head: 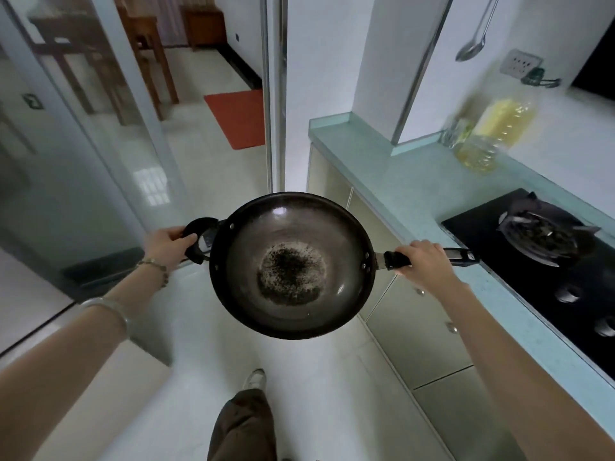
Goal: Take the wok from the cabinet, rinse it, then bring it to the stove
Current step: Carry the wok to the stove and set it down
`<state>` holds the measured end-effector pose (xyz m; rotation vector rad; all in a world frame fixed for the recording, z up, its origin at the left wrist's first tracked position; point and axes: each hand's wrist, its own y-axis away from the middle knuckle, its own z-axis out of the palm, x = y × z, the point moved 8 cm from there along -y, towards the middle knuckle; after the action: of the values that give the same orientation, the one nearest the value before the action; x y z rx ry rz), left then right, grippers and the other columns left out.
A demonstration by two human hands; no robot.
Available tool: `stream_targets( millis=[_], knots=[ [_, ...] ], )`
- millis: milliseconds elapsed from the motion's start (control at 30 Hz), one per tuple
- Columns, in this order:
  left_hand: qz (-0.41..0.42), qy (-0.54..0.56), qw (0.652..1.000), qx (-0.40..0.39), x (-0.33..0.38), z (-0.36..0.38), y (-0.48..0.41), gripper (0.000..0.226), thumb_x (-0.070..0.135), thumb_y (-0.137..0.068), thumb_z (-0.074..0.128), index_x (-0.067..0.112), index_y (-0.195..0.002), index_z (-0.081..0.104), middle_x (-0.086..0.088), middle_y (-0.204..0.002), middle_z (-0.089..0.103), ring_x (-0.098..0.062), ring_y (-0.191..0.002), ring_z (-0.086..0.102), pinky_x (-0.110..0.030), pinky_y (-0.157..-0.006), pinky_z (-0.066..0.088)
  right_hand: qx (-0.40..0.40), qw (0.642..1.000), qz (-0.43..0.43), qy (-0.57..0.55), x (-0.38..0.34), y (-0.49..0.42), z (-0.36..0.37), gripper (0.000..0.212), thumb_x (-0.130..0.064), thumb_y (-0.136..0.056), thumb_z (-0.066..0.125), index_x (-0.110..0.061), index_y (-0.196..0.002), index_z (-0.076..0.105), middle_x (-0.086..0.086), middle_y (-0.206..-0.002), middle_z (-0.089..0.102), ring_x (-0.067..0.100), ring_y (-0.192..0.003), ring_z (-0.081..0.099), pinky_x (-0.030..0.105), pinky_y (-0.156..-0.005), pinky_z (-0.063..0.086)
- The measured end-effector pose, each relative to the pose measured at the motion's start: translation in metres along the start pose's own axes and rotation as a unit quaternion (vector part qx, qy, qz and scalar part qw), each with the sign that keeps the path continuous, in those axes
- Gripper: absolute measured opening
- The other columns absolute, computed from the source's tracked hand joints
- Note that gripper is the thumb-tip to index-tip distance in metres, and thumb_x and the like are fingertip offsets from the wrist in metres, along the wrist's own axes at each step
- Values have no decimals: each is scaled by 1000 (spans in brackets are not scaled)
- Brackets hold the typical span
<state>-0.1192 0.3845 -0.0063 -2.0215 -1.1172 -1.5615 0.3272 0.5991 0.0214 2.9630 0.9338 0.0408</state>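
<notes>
Two hands carry the wok [293, 264] in the air above the floor [206, 361], its mouth up and roughly level. The left hand [169, 244] grips the small loop handle [196, 227] on the wok's left side, thumb on top and fingers curled underneath. The right hand [422, 261] is closed around the long handle [461, 255] near where it joins the rim; the handle's free end sticks out past the knuckles toward the stove [472, 227]. The wok is dark, with a rough black-and-grey patch in the middle of its bottom.

The wok hangs just left of the counter [399, 188], apart from it and not yet on the stove. The stove is a black glass top set into the counter, with a burner [539, 237] at its far end and knobs [565, 294] nearer the person. Farther along the counter stands a blurred bottle [499, 134] of yellow oil. A ladle [472, 44] hangs on the wall above, beside a socket [522, 63].

A beaded bracelet [156, 264] sits on the left wrist, and a pale bangle [106, 304] farther up the forearm. A red mat [238, 118] lies on the floor in the doorway ahead. One shoe [254, 379] shows below the wok.
</notes>
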Motion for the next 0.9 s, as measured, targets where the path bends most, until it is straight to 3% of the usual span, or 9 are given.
stream_targets(
  millis=[133, 200, 267, 367, 467, 567, 667, 800, 900],
  knots=[
    [12, 3, 999, -45, 22, 47, -69, 34, -1, -87, 60, -8, -119, 59, -14, -100, 61, -22, -78, 59, -36, -87, 49, -4, 999, 40, 0, 26, -43, 3, 28, -33, -83, 63, -24, -110, 63, 4, -99, 61, 27, -102, 53, 39, -93, 35],
    [15, 4, 998, -68, 40, 72, -107, 31, -3, -87, 59, -7, -117, 60, -14, -98, 61, -20, -69, 59, -34, -78, 55, 0, 998, 66, -5, 41, -65, 3, 28, -33, -83, 63, -24, -109, 64, 5, -98, 62, 27, -102, 53, 38, -93, 35],
    [28, -4, 995, -101, 64, 102, -142, 30, -3, -87, 58, -6, -117, 59, -14, -97, 61, -24, -74, 59, -28, -66, 56, 4, 995, 97, -8, 57, -87, 4, 28, -35, -83, 62, -25, -109, 65, 4, -96, 62, 26, -100, 54, 37, -91, 36],
    [45, -8, 989, -138, 100, 147, -192, 32, -5, -87, 58, -10, -119, 57, -16, -96, 60, -23, -69, 56, -24, -62, 56, -7, 989, 145, -5, 79, -113, 3, 30, -38, -83, 60, -26, -110, 64, 2, -96, 62, 24, -99, 54, 35, -89, 37],
    [49, -15, 984, -173, 133, 194, -232, 31, -4, -87, 59, -13, -117, 58, -14, -91, 62, -27, -79, 58, -46, -85, 54, -12, 982, 188, -12, 99, -130, 1, 31, -36, -84, 62, -26, -113, 62, 3, -100, 61, 25, -102, 52, 35, -91, 35],
    [56, -15, 977, -206, 157, 243, -260, 31, -4, -86, 60, -8, -116, 61, -13, -94, 63, -27, -92, 57, -51, -97, 47, -18, 974, 224, -18, 124, -139, 2, 33, -36, -84, 63, -25, -115, 61, 3, -102, 61, 25, -102, 52, 36, -91, 35],
    [75, -30, 969, -233, 177, 297, -285, 28, -5, -85, 60, -7, -112, 64, -11, -90, 64, -24, -87, 59, -49, -96, 48, -13, 966, 256, -16, 153, -146, 7, 37, -38, -82, 65, -26, -117, 61, 2, -101, 60, 24, -100, 52, 35, -89, 36],
    [78, -36, 957, -279, 196, 376, -304, 28, -7, -87, 54, 8, -108, 62, -1, -71, 61, -18, -64, 61, -20, -61, 56, -17, 957, 287, -26, 199, -158, 18, 37, -37, -82, 64, -27, -118, 60, 2, -101, 60, 24, -100, 52, 36, -89, 36],
    [89, -79, 947, -299, 199, 437, -328, 19, -5, -85, 55, 7, -79, 68, -7, -68, 64, -29, -79, 60, -41, -81, 54, -17, 951, 308, -29, 239, -169, 23, 37, -37, -82, 64, -27, -118, 61, 1, -102, 60, 24, -102, 52, 36, -90, 35]
  ],
)
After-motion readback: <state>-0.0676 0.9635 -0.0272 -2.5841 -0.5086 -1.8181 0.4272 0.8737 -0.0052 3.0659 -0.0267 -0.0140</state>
